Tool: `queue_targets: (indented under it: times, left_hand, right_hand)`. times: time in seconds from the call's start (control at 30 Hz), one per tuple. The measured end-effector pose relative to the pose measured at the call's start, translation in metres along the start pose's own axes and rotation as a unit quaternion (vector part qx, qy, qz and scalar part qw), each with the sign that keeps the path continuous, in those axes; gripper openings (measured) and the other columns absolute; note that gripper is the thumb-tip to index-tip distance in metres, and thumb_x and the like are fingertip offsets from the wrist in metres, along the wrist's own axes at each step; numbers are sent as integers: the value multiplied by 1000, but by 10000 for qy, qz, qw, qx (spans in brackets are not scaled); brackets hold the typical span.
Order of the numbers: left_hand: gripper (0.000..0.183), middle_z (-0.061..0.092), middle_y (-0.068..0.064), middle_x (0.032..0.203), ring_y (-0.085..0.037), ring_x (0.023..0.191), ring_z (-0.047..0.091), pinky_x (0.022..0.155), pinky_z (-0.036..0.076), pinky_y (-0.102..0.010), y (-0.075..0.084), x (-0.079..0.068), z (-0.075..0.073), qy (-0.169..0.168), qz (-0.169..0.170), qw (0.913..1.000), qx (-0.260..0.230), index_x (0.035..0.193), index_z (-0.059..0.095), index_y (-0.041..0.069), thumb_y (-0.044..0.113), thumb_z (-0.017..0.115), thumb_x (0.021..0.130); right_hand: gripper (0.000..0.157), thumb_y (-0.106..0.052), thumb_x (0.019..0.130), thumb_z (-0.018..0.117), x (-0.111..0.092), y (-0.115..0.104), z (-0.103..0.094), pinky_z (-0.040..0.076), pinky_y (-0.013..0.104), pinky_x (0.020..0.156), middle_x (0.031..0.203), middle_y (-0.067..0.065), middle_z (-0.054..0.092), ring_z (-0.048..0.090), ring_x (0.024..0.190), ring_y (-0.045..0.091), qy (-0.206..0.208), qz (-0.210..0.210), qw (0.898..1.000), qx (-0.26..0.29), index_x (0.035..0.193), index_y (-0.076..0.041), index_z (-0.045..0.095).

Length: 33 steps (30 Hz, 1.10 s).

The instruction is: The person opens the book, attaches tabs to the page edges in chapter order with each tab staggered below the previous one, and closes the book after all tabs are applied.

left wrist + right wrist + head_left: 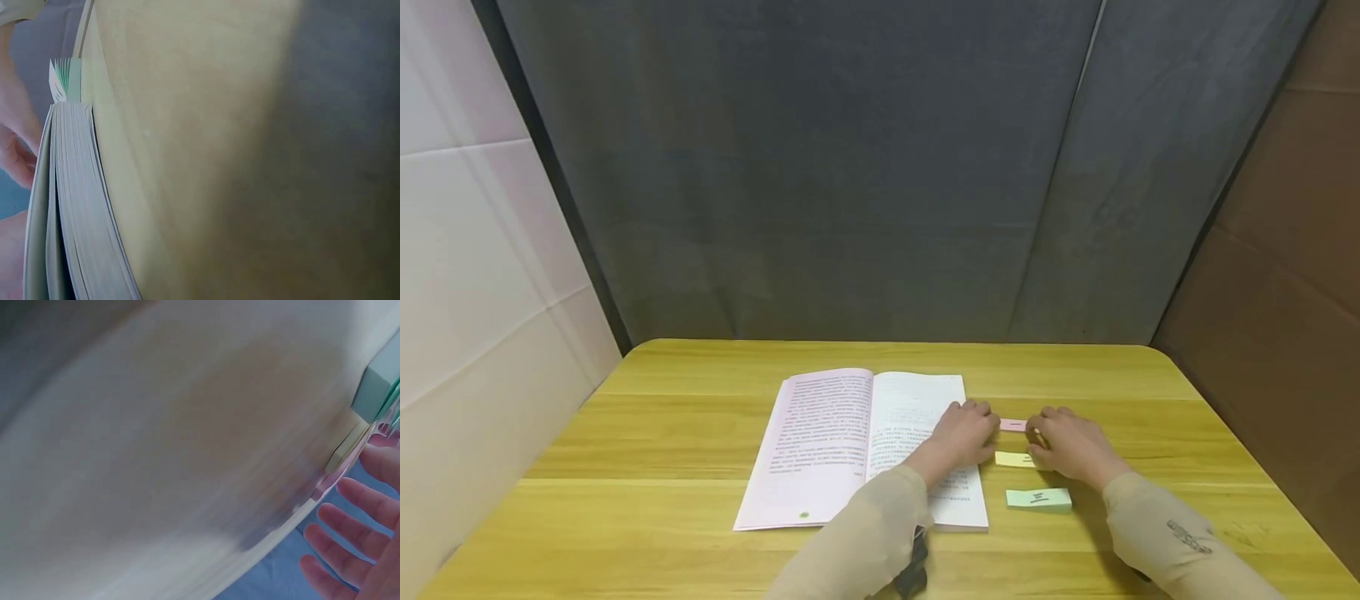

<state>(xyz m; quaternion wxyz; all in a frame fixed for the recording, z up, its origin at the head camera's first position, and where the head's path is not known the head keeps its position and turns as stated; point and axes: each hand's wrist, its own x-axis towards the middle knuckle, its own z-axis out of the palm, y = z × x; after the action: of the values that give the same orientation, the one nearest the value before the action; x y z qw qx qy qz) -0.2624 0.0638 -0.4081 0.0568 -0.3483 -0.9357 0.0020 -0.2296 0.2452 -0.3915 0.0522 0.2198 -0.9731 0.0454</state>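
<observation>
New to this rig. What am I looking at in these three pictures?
No robot here: a person works bare-handed. The wide picture comes from a head-worn camera looking forward and down; the two tilted ones come from a camera on each wrist.

On the table lie an open book and, to its right, a pink pad, yellow pad and green pad.

The left hand is over the book's right edge, by the pink pad; the right hand is at that pad's other end. Neither clearly holds anything.
</observation>
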Motion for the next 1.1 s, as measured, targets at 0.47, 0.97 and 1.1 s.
queue_targets:
  times: [0.47,0.97,1.1]
  left_hand:
    - [25,50,5,91,-10,81,45,70,37,-24,0,9,4,-114,-371,9991,172,99,62,19,34,59,80]
    - [22,55,5,87,-12,80,51,70,39,-25,1,12,3,61,-383,9992,135,96,62,18,35,60,81]
    - [18,53,4,82,-13,76,50,67,39,-25,1,13,5,135,-440,9987,195,87,64,18,34,60,81]
  right_hand:
    - [13,-23,77,66,10,-3,1,41,32,51,75,-5,47,48,72,18,-89,74,9999,-97,86,-14,60]
    - [14,-22,77,66,13,-4,0,41,33,51,75,-4,48,49,71,17,-160,174,9997,-63,88,-14,61]
    - [15,-22,77,66,12,-5,0,42,34,51,75,-4,48,50,71,18,-130,152,9998,-55,88,-13,61]
